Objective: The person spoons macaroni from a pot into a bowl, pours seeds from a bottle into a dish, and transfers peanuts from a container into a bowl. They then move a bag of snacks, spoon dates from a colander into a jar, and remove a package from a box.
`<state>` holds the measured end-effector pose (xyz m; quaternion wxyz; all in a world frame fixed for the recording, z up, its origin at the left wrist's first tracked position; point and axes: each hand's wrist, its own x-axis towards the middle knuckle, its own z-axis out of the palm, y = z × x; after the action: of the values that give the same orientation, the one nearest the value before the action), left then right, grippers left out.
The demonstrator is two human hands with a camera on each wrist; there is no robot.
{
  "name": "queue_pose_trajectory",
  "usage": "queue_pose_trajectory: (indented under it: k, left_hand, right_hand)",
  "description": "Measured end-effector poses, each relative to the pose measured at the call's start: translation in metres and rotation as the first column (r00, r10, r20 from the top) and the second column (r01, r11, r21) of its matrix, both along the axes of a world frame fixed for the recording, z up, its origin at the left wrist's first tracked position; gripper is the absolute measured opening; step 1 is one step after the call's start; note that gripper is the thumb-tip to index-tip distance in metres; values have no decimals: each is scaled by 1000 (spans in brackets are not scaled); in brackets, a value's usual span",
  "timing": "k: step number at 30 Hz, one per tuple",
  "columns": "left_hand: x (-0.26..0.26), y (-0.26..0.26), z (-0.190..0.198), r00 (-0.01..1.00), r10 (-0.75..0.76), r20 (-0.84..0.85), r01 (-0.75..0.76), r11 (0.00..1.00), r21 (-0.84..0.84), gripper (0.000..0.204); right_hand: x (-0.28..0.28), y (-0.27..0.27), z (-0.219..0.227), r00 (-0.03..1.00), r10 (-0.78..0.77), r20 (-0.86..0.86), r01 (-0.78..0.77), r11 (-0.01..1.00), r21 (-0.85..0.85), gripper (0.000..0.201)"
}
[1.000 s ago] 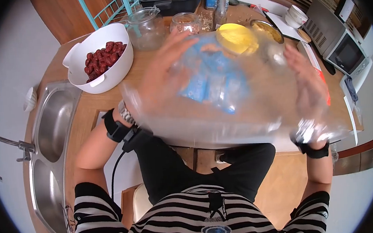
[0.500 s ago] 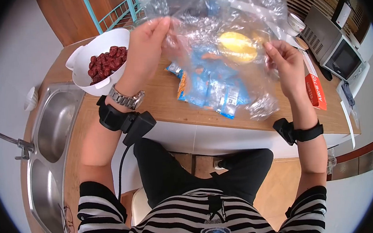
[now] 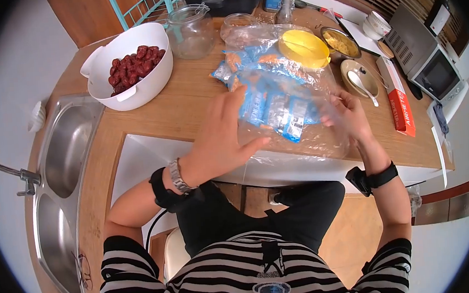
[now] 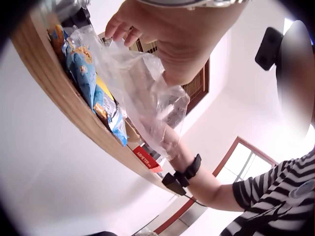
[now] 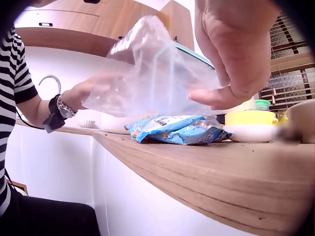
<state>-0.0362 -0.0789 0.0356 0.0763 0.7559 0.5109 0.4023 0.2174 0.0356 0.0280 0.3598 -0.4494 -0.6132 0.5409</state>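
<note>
A clear plastic bag (image 3: 300,138) is stretched between both hands just above the counter's front edge. My left hand (image 3: 222,133) grips its left edge, with fingers curled into the film in the left wrist view (image 4: 182,39). At the bag's right side, my right hand (image 3: 348,116) pinches the film between thumb and fingers (image 5: 236,54). Under and behind the bag lies a pile of blue snack packets (image 3: 228,70) on the wooden counter (image 3: 187,106). The same packets (image 5: 177,129) show in the right wrist view.
A white bowl of red dates (image 3: 129,66) stands at the back left beside a glass jar (image 3: 189,31). A yellow-lidded bowl (image 3: 304,47), a spoon dish (image 3: 361,76) and a red box (image 3: 402,108) sit to the right. The sink (image 3: 65,160) lies left.
Both hands have brought the plastic bag down from high over the counter to just above the packets, near the front edge. The bag now lies flatter between them.
</note>
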Motion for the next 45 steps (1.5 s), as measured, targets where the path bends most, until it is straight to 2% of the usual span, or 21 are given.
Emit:
queue_pose_trajectory:
  k: [4,6,7,9,13,16,18,20,21,23,24,26,27,29,31,35,37,38,40,41,45]
  left_hand:
    - [3,0,-8,980,2,-199,6,999,39,73]
    - [4,-1,-11,963,5,-269,20,996,88,72]
    - [4,-3,-13,944,-4,-330,32,996,80,70]
    - [3,-3,-18,921,-15,-388,44,997,67,68]
    - [-3,1,-34,830,2,-557,60,994,92,58]
    - [-16,-5,-36,732,-61,-678,117,992,36,50]
    - [-19,-11,-31,670,-124,-732,156,987,-24,45]
    - [-18,-19,-16,716,-289,-635,183,956,-229,40]
    - [-18,-19,-3,718,-289,-633,183,956,-229,40]
    - [-18,-9,21,858,-430,-280,260,835,-485,42]
    - [-20,-1,20,859,-429,-279,259,835,-485,42]
    - [-23,20,10,895,-196,-402,193,980,-49,50]
    - [-22,30,9,895,-194,-401,192,980,-46,50]
    - [-20,48,5,842,-2,-539,60,994,90,59]
    - [-31,62,-14,814,-24,-580,17,1000,-18,63]
    - [-44,70,-29,820,-138,-555,7,973,-231,70]
    - [-45,69,-31,823,-135,-552,14,976,-216,71]
    - [-45,68,-32,826,-133,-548,22,979,-203,72]
    - [-43,66,-30,830,-115,-546,8,981,-194,73]
    - [-43,65,-28,832,-93,-547,-8,984,-179,73]
    - [-43,50,-24,833,-30,-552,-8,998,-67,78]
  right_hand:
    - [4,-17,4,994,-105,42,99,988,117,43]
    - [10,-34,8,993,-60,99,13,907,421,59]
    - [9,-46,12,993,-60,102,12,908,418,59]
    - [-2,-69,16,823,-176,540,-352,589,728,66]
    - [-7,-73,-6,761,-202,617,-397,607,688,59]
    - [6,-67,-13,654,-255,713,-515,540,666,47]
    - [9,-73,-3,565,-387,728,-606,404,685,41]
    - [12,-80,-3,542,-345,766,-638,424,642,41]
    - [13,-82,-2,517,-305,800,-667,442,600,40]
    - [13,-85,2,523,-271,808,-681,437,588,41]
    - [13,-87,2,530,-237,814,-692,435,577,41]
    - [10,-90,2,554,-218,804,-693,414,590,42]
    - [7,-92,2,577,-200,792,-691,397,604,42]
    - [5,-96,5,565,-193,803,-705,393,590,42]
    - [7,-99,4,589,-118,799,-714,386,584,40]
    - [22,-99,4,507,-10,862,-788,400,468,39]
    - [28,-91,14,516,240,822,-810,450,377,37]
    - [26,-87,15,721,268,639,-639,613,464,35]
    - [22,-73,21,871,130,473,-363,819,444,29]
    - [20,-62,19,907,30,419,-228,873,431,27]
    - [1,-28,7,898,-31,440,-118,944,308,29]
